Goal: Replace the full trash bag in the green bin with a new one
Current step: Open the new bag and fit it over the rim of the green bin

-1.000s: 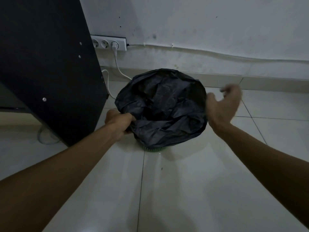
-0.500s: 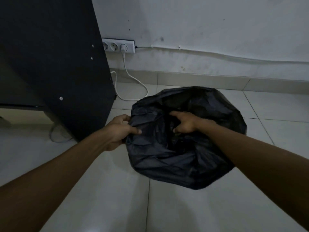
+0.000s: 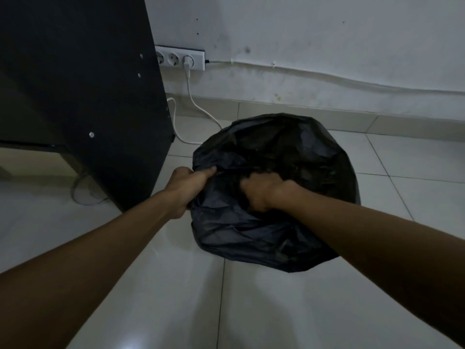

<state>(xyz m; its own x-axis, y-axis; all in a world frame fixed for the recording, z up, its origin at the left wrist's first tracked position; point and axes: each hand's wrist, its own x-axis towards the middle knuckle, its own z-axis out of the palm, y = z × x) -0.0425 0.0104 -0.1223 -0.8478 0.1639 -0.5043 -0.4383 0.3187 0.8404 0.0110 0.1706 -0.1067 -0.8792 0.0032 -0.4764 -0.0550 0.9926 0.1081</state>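
A crumpled black trash bag (image 3: 297, 152) covers the bin completely on the tiled floor; the green bin itself is hidden under it. My left hand (image 3: 187, 187) grips the bag's left edge, thumb on top of the plastic. My right hand (image 3: 264, 190) is curled into the bag's middle, clutching a fold of plastic near the near side. Both forearms reach in from the bottom corners.
A tall black cabinet (image 3: 83, 91) stands close on the left of the bag. A white socket strip (image 3: 180, 57) sits on the wall behind, with a white cable (image 3: 198, 109) trailing to the floor beside the bag. Pale floor tiles (image 3: 251, 311) lie in front.
My right hand came in from the bag's right side and took hold of the plastic in the middle. The left hand kept its grip on the edge. The green base went out of sight.
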